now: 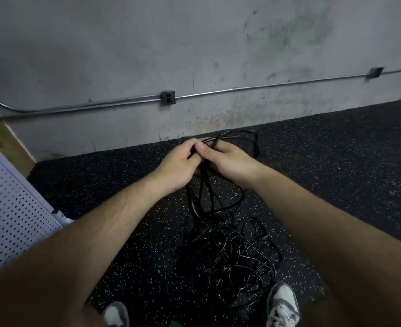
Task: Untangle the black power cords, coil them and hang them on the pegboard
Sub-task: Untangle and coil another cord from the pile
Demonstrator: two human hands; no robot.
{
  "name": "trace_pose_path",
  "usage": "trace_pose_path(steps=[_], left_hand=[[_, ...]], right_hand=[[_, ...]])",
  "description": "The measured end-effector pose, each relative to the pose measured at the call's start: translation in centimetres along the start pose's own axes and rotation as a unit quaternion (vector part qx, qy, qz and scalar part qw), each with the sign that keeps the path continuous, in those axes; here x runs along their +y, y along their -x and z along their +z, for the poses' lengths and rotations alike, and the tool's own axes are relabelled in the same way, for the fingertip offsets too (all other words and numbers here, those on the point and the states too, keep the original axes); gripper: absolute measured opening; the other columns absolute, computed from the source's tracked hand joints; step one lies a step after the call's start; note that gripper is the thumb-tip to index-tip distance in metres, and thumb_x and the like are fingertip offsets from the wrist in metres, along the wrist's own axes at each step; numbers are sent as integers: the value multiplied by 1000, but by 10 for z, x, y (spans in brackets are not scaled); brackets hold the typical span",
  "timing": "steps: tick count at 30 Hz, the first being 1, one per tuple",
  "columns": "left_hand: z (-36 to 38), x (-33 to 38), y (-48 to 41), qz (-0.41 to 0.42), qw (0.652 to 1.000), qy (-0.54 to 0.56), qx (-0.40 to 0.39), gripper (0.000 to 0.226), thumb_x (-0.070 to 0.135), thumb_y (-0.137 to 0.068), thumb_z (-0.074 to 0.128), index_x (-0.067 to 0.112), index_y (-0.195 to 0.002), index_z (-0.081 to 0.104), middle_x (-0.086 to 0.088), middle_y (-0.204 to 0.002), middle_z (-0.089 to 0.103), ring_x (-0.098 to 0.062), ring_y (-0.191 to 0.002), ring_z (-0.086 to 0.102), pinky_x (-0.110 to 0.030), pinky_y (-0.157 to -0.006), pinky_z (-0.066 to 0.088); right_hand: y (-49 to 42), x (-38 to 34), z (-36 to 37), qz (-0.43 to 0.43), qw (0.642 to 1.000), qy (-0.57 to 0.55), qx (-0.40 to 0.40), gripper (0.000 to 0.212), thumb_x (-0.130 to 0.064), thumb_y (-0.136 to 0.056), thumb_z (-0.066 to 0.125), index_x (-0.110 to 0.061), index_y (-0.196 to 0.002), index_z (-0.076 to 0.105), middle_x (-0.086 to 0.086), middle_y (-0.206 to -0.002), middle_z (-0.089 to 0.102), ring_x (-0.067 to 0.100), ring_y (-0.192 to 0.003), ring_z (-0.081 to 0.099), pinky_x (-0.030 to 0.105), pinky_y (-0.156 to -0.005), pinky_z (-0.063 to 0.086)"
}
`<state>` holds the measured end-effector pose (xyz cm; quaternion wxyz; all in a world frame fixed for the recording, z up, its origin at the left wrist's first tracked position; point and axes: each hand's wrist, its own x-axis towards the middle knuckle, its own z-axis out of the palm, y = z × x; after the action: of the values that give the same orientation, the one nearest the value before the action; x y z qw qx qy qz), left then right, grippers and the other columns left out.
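Observation:
A tangled heap of black power cords lies on the dark speckled floor between my feet. Loops of one black cord rise from the heap up to my hands, and a loop of it arcs beyond them near the wall. My left hand and my right hand meet in front of me, both with fingers curled round these strands. The white pegboard leans at the left edge; no cord hangs on the part I see.
A grey concrete wall stands ahead with a metal conduit and an outlet box low on it. A wooden board runs behind the pegboard. My two shoes stand at the bottom of the view.

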<state>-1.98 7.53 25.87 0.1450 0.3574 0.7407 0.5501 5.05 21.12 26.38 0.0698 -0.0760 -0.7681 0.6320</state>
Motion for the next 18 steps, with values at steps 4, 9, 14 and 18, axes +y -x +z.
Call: trace_pose_path(steps=[4, 9, 14, 18], left_hand=[[12, 0, 1, 10, 998, 55, 9, 36, 10, -106, 50, 33, -133, 51, 11, -127, 64, -7, -114, 66, -32, -85, 62], [3, -14, 7, -73, 996, -52, 2, 24, 18, -108, 47, 15, -131, 54, -3, -118, 64, -11, -68, 72, -43, -68, 64], [-21, -39, 11, -147, 917, -353, -115, 19, 11, -106, 46, 22, -101, 61, -2, -104, 65, -15, -74, 63, -29, -60, 52], [-11, -38, 8, -99, 833, -538, -85, 46, 9, -92, 59, 15, -137, 50, -10, -144, 50, -27, -131, 49, -45, -114, 38]], right_hand=[[0, -10, -2, -47, 992, -70, 92, 33, -33, -106, 51, -10, -109, 74, 11, -113, 76, 28, -112, 70, 52, -107, 50], [-5, -41, -19, -93, 964, -184, 166, 32, -24, -112, 32, -4, -102, 55, 7, -86, 75, 19, -78, 73, 38, -86, 59], [-6, -60, -50, -104, 933, -279, 203, 34, -22, -113, 29, -15, -84, 46, -6, -58, 41, 10, -50, 28, 27, -53, 25], [-10, -63, -48, -88, 942, -271, 178, 33, -23, -112, 30, -16, -84, 46, -8, -55, 37, 9, -47, 27, 26, -49, 24]])
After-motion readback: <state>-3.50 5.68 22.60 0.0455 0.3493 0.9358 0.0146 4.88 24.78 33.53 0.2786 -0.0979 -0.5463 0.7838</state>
